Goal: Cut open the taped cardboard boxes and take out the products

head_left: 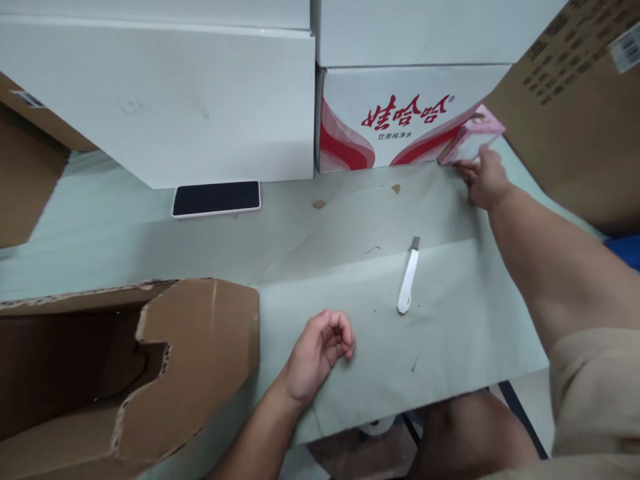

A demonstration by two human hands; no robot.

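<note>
My right hand (486, 179) reaches to the back right and grips a small pink and white box (475, 137) by its lower end. The box tilts in front of the white carton with red Chinese lettering (410, 127). On the near part of the table, my left hand (323, 353) rests with its fingers curled into a loose fist, and nothing shows in it. A white utility knife (409, 280) lies between the two hands, its blade end pointing away from me.
A smartphone (217, 199) lies by the white box (200, 107) at the back. An open brown cardboard box (200, 353) with a torn edge stands at the near left. Another brown carton (575, 133) bounds the right side. Cardboard scraps (319, 204) lie on the pale green table cover (345, 287).
</note>
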